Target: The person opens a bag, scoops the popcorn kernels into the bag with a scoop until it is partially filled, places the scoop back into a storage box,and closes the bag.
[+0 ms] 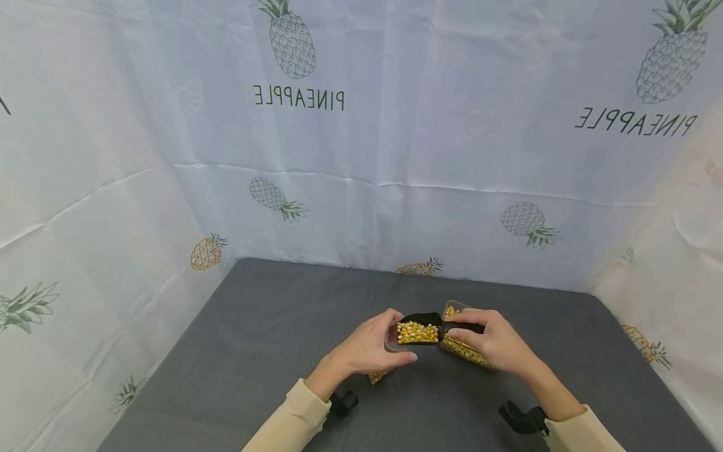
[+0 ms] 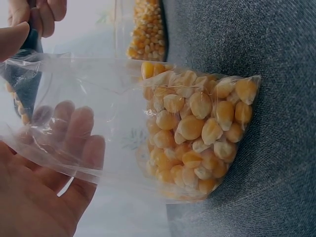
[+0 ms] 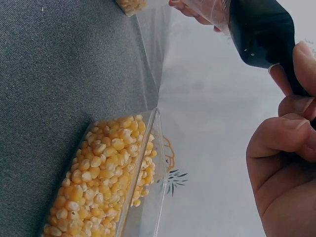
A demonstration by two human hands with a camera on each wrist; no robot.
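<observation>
My left hand [image 1: 369, 345] holds a clear plastic bag [image 2: 121, 106] by its upper part, fingers round the mouth. Yellow corn kernels [image 2: 192, 128] fill the bag's lower end, which is at the grey tabletop. With thumb and fingers, my right hand [image 1: 499, 342] grips the handle of a black scoop [image 3: 261, 34]. Corn kernels [image 1: 417, 333] lie in the scoop, and its front end is at the bag's mouth. Below the right hand stands a clear rectangular container [image 3: 150, 210] of corn, partly hidden by that hand in the head view.
The grey tabletop [image 1: 271, 333] stretches out around both hands. White curtains [image 1: 361, 138] printed with pineapples hang behind it and along its sides. A black wrist mount [image 1: 522, 419] sits on the right forearm, and another [image 1: 343, 403] on the left.
</observation>
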